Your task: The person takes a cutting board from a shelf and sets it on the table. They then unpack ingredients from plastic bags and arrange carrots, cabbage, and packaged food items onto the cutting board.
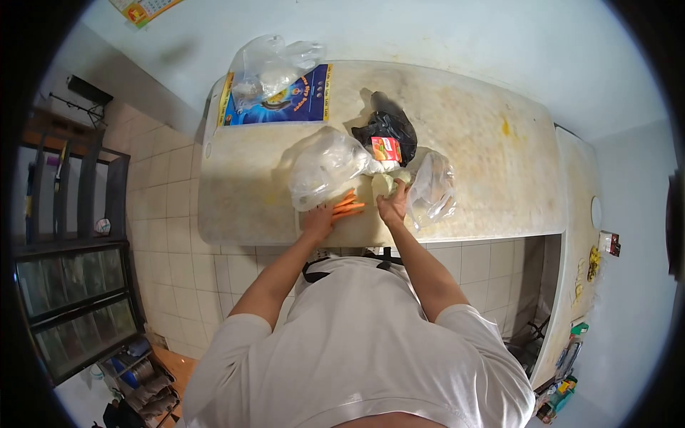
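Note:
My left hand (319, 222) is closed round the near ends of several slim orange carrots (348, 206), which fan out to the right over a pale cutting board (365, 230). At the board's right side, my right hand (392, 207) grips a pale green vegetable (383, 185), partly hidden by the fingers; its exact kind is unclear. A full clear plastic bag (322, 171) sits just beyond the carrots. Another clear bag (432, 189), with something brownish inside, stands right of my right hand.
Behind the vegetable lie a red packet (386, 148) and a black plastic bag (391, 128). A blue printed sheet (303, 98) with a crumpled clear bag (267, 68) on it lies at the far left of the worktop (492, 164). Walls border the back and right.

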`<action>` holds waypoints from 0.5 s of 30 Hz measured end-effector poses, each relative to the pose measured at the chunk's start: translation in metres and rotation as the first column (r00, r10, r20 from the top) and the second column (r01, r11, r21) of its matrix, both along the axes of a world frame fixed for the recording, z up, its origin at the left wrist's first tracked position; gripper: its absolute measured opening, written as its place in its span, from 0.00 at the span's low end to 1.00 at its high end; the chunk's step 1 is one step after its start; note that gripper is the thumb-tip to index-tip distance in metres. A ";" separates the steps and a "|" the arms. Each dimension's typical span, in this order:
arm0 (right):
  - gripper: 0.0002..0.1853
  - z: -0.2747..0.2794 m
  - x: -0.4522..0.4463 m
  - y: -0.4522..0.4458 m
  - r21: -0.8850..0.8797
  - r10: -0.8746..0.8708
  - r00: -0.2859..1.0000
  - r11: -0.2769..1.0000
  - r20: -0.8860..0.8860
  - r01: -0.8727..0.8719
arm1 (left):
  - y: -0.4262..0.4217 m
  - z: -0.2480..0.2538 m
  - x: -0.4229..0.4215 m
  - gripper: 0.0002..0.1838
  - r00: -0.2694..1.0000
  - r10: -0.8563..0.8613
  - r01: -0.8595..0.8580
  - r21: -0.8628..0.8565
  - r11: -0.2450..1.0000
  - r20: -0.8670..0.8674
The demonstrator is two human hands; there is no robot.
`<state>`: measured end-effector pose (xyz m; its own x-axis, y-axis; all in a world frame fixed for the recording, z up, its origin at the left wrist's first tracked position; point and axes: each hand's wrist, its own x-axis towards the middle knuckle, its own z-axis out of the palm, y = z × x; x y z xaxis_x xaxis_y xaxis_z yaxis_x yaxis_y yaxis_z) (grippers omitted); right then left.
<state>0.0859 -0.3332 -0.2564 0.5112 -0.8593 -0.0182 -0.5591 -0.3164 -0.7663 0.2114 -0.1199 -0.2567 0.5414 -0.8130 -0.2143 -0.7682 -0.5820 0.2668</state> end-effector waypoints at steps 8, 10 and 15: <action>0.42 -0.012 -0.027 -0.016 -0.095 0.344 0.937 0.932 -0.064 -0.349 | 0.003 -0.010 0.010 0.32 0.998 0.001 0.000 0.014 1.000 -0.057; 0.43 -0.009 -0.031 -0.018 -0.112 0.367 0.929 0.922 -0.052 -0.371 | 0.001 -0.006 0.010 0.35 0.995 0.070 -0.068 0.029 0.997 -0.069; 0.43 0.052 -0.043 0.015 0.293 0.225 0.973 0.935 -0.060 -0.198 | 0.009 -0.007 0.015 0.40 0.993 0.116 -0.117 -0.072 0.990 -0.016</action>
<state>0.0427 -0.3180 -0.2045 0.6652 -0.6838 -0.3000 -0.5744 -0.2119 -0.7907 0.2261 -0.1111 -0.2639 0.6314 -0.7580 -0.1636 -0.6927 -0.6461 0.3205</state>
